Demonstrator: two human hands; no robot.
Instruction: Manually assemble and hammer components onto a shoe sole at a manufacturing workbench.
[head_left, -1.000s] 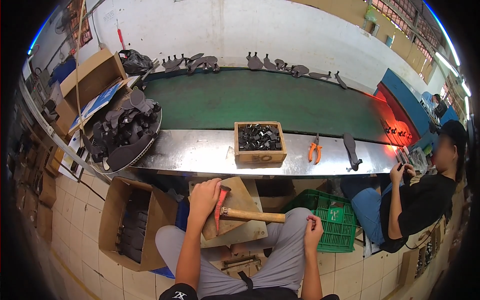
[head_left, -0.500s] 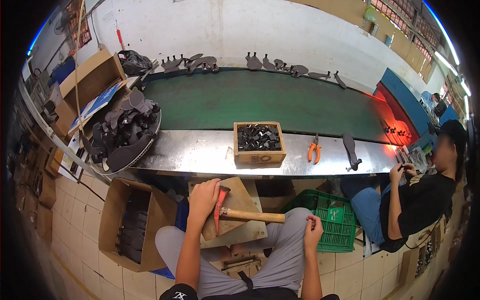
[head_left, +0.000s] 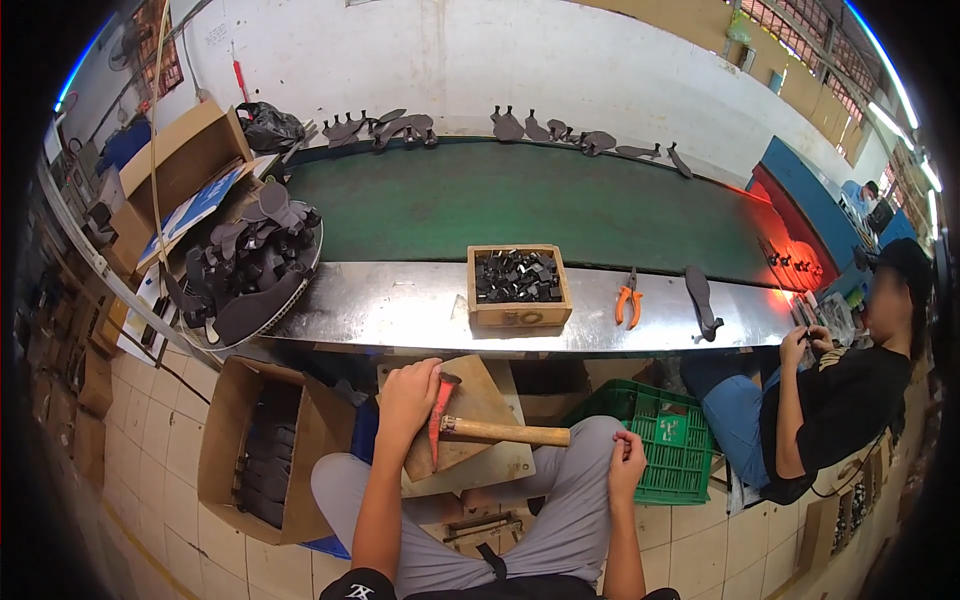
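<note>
My left hand lies on a tilted wooden board above my lap, its fingers laid over the far left part and touching no tool that I can make out. Right beside it rests a hammer with a red head and a wooden handle pointing right. My right hand rests by my right knee, fingers loosely curled, with nothing visible in them. On the metal ledge ahead stands a wooden box of small black pieces. Orange-handled pliers and a dark heeled shoe sole lie to its right.
A round basket heaped with soles stands at left, above a cardboard box of soles. A green conveyor belt runs behind the metal ledge. Near my right knee sits a green crate; a co-worker sits farther right.
</note>
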